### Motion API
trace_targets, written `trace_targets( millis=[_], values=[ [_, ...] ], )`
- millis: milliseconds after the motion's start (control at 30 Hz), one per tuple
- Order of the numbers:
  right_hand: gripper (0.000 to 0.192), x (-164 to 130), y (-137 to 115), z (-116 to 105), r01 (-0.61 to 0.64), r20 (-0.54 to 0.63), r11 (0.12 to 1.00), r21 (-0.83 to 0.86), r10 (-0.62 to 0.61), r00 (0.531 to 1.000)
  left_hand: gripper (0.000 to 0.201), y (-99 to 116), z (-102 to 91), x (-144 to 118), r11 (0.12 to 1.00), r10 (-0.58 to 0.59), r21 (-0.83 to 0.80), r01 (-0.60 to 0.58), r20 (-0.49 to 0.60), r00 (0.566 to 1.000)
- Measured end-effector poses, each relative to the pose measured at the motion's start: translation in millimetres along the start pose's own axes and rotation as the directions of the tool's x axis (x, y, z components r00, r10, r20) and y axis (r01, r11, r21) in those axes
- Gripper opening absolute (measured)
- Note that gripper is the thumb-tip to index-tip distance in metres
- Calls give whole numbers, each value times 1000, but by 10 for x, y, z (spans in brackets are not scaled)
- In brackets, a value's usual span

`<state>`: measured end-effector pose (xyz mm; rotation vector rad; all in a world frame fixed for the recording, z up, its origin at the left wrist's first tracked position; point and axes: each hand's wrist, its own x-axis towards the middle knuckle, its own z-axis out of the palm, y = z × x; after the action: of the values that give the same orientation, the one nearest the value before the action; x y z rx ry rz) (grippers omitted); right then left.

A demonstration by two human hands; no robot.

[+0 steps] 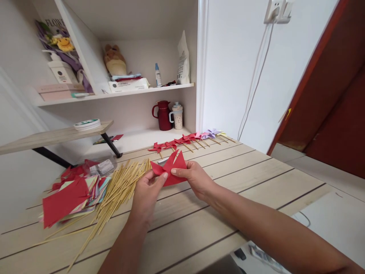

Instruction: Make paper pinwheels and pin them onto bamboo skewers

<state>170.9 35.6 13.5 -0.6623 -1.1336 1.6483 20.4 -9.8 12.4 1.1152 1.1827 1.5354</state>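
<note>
left hand (146,192) and right hand (197,179) both pinching folded red paper (179,164), thin sticks (121,190) on the left, paper pinwheels (188,138) far back

Red paper (169,165) partly hidden by 2 thumbs (160,181), forearms (251,217) cropped at edge.

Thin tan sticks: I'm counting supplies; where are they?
Head view, left of centre: the sticks lie piled on the table between the paper stack and left hand.

Showing bare forearms (256,220) behind left hand (146,188) and right hand (198,179), narrowing toward the wrists (211,191); showing short thumbnails (165,175) ahead.
</note>
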Motion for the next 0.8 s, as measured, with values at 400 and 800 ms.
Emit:
trace_targets(
  millis=[400,800],
  values=[
    [32,10,40,-6,-46,12,998,36,46,999,46,-22,11,-5,998,-12,-60,11,-16,1000],
    [29,7,47,29,-63,3,996,69,63,998,43,-53,33,15,999,-42,-36,39,-109,993]
  ],
)
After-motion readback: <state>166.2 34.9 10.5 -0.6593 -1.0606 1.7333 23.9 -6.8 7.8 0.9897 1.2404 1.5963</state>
